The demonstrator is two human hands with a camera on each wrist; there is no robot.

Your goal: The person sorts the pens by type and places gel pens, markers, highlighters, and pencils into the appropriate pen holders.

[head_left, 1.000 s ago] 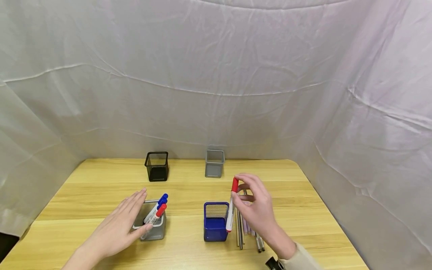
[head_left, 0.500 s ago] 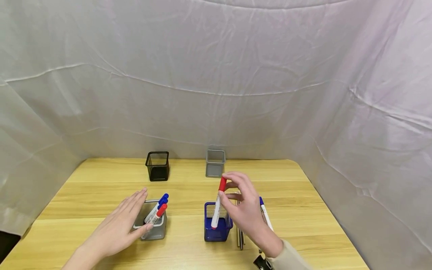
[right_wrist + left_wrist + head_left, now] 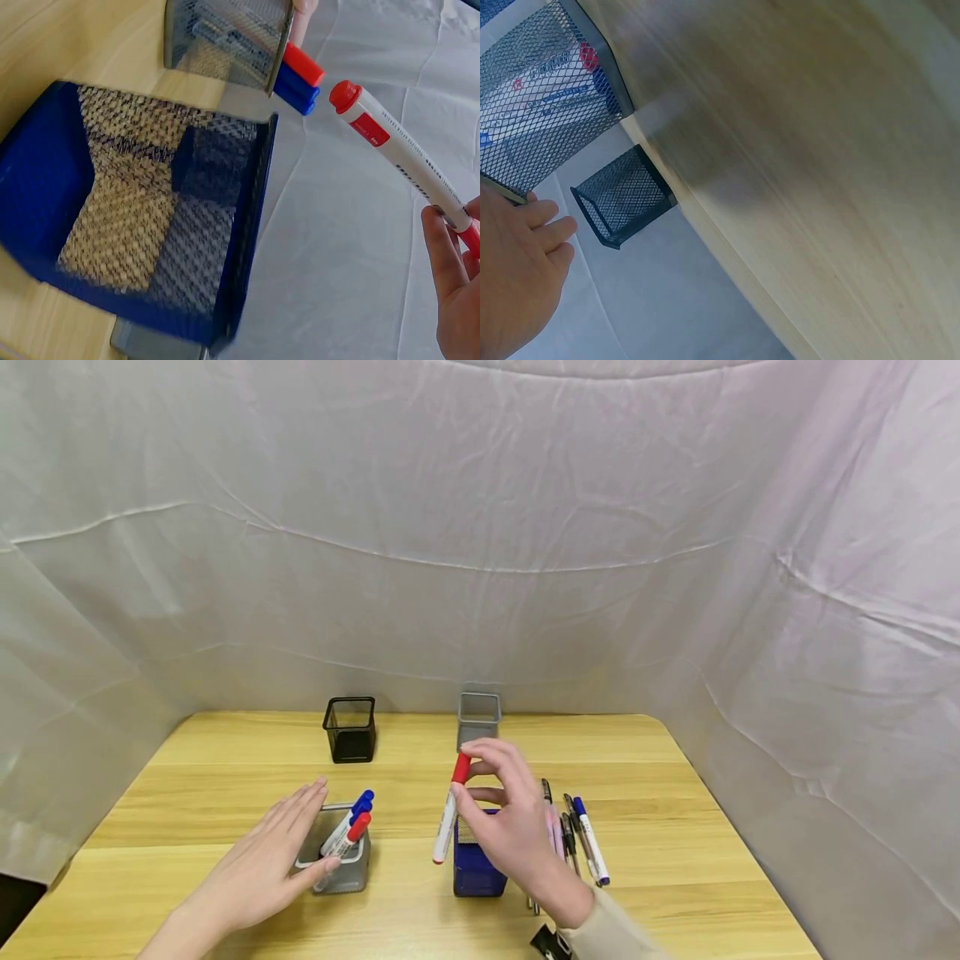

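"So, where do we find the white marker with a red cap (image 3: pixel 446 827)?"

"We see it in mid-air and tilted, pinched near its cap between thumb and fingers of the right hand (image 3: pixel 517 835), beside a square blue mesh cup (image 3: pixel 477 878)."

"And the left hand (image 3: pixel 258 868)?"

"Well apart from the right, fingers straight, it rests against a square silver-grey mesh cup (image 3: pixel 348 878) holding blue-capped markers (image 3: pixel 363 803) and a red-capped one (image 3: pixel 359 827)."

"What does each view add for us?"

"From the head, we alone get the lilac pens (image 3: pixel 556 833), slim black pens (image 3: pixel 569 839) and a white marker with a blue cap (image 3: pixel 591 839), lying on the pale wooden table (image 3: pixel 690 860). The left wrist gives us the markers through the mesh, with a square black mesh cup (image 3: pixel 622 195) beyond. The right wrist looks into the blue cup."

"Can we read any brand?"

"We make out a red label (image 3: pixel 370 129) and dark print along the raised marker's white barrel, too small to read. Lettering behind the mesh is equally unclear to us."
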